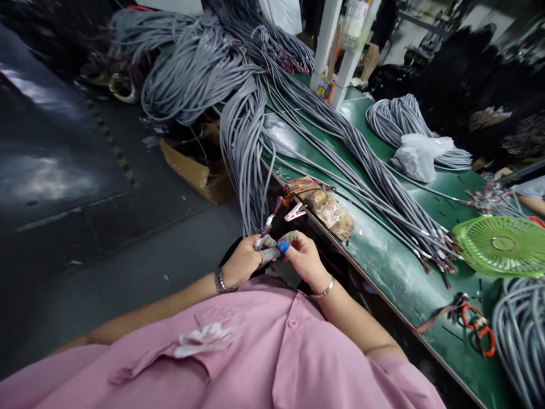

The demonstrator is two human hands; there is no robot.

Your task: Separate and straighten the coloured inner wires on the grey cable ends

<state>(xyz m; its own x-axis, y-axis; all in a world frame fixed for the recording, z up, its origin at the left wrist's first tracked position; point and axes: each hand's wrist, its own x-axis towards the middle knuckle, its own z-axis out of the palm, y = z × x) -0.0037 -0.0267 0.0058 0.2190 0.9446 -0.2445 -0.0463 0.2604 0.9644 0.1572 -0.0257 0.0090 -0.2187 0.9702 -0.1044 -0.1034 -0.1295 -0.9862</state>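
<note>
My left hand (244,262) is closed around the end of a grey cable, close in front of my chest. Coloured wires (279,203) and a small white piece (269,221) stick up above its fingers. My right hand (305,262) meets it there, thumb and fingers pinched together; whatever lies between them is too small to make out. Its thumb tip is covered in blue, and greyish wraps cover several fingers of both hands. Beyond them, at the bench edge, a pale pink clip (295,212) sits by a tape-wrapped block (330,209) with red and black wires.
Bundles of grey cable (200,68) lie over the green bench (378,284) and hang off its left edge. A cardboard box (193,173) stands on the floor. On the right are a green fan (502,244), orange-handled scissors (479,329) and a plastic bag (419,156).
</note>
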